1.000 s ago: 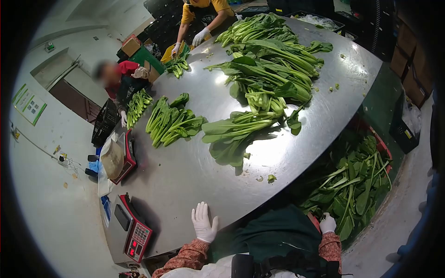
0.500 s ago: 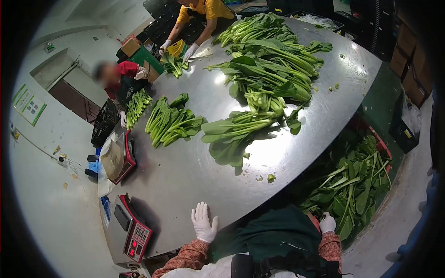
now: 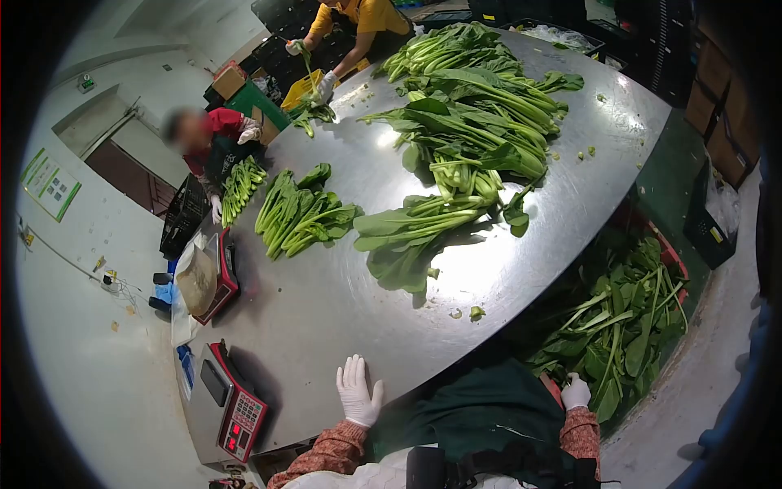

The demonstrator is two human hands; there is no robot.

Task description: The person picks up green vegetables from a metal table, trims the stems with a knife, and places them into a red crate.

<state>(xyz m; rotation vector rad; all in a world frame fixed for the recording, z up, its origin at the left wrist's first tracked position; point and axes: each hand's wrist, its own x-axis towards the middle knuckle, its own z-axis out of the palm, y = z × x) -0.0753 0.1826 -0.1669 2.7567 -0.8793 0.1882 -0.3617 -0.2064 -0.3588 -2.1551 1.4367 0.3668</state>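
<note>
My left hand, in a white glove, lies flat on the steel table near its front edge, fingers stretched and holding nothing. Low on the right, my gloved right hand is closed beside the red crate of loose leafy greens; what its fingers grip, if anything, I cannot make out. Ahead of my left hand lies a bunch of leafy greens, with a larger pile of greens stretching behind it. A cut stem end sits nearer the front edge.
Two red scales stand along the left side. Another bunch of greens lies left of centre. Across the table are a person in red and a person in yellow. A black crate stands right.
The person in yellow has raised one hand with some greens, lifting it off the table. Both my hands stay where they were.
</note>
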